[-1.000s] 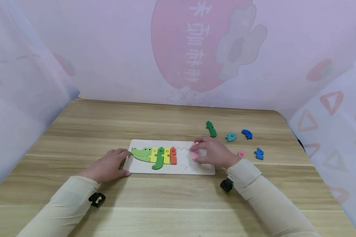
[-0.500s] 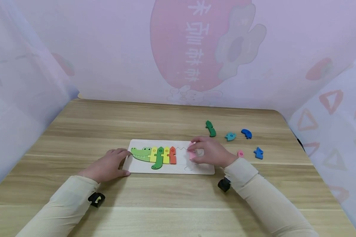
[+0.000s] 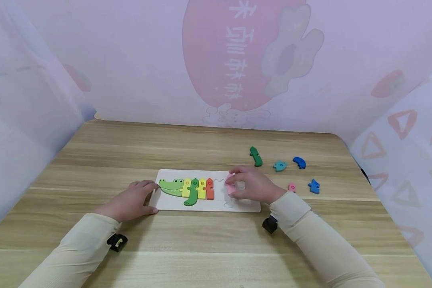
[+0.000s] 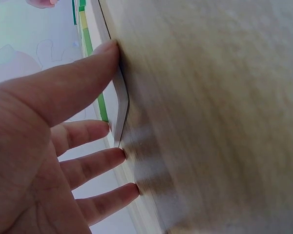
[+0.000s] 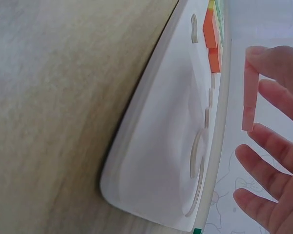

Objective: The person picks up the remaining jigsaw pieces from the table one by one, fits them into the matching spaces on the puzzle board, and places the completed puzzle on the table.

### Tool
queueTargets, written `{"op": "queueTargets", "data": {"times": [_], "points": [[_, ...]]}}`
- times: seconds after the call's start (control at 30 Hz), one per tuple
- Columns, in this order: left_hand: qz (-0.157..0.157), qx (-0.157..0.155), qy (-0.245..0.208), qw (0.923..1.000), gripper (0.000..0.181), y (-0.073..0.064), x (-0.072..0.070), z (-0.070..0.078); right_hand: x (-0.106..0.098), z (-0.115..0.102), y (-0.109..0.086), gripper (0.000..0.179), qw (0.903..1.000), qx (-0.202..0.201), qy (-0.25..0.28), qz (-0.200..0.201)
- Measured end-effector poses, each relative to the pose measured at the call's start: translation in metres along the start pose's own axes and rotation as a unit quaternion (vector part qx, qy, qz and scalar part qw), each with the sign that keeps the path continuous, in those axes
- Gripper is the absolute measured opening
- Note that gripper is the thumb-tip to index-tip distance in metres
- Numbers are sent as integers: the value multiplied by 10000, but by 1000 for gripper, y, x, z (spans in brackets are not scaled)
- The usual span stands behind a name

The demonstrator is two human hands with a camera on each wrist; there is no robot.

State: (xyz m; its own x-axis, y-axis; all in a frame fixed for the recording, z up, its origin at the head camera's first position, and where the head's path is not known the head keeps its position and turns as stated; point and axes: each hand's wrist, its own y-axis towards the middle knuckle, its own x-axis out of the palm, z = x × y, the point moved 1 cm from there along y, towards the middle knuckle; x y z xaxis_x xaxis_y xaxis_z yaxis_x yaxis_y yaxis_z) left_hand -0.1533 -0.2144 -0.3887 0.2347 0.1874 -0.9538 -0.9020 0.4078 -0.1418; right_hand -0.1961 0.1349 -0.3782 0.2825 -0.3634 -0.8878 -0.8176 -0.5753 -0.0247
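Observation:
A white puzzle board point(image 3: 180, 206) with a crocodile outline lies on the table; the green head point(image 3: 171, 186) and several numbered body pieces point(image 3: 202, 189) sit at its left and middle. My left hand point(image 3: 129, 202) rests at the board's left end, thumb and fingertips touching its edge, the fingers point(image 4: 95, 165) fairly straight in the left wrist view. My right hand point(image 3: 255, 186) pinches a pink puzzle piece point(image 5: 250, 92) between thumb and fingers. In the right wrist view that piece is held off the board, above the outlined right part. The right hand partly hides it in the head view.
Beyond the board lie a dark green piece point(image 3: 256, 156), a teal piece point(image 3: 280, 166) and a curved blue piece point(image 3: 300, 163). Another blue piece point(image 3: 314, 186) and a pink piece point(image 3: 292, 187) lie right of the right hand. A printed curtain point(image 3: 147, 80) stands behind the table.
My right hand has shifted slightly left over the board with the pink puzzle piece. The left hand stays at the board's edge.

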Motion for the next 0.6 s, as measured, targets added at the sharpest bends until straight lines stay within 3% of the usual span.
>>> {"op": "queueTargets", "data": {"times": [0.6], "points": [[-72, -46, -43, 10000, 65, 2, -1, 1, 3, 2, 4, 31, 9999, -68, 20, -98]]}}
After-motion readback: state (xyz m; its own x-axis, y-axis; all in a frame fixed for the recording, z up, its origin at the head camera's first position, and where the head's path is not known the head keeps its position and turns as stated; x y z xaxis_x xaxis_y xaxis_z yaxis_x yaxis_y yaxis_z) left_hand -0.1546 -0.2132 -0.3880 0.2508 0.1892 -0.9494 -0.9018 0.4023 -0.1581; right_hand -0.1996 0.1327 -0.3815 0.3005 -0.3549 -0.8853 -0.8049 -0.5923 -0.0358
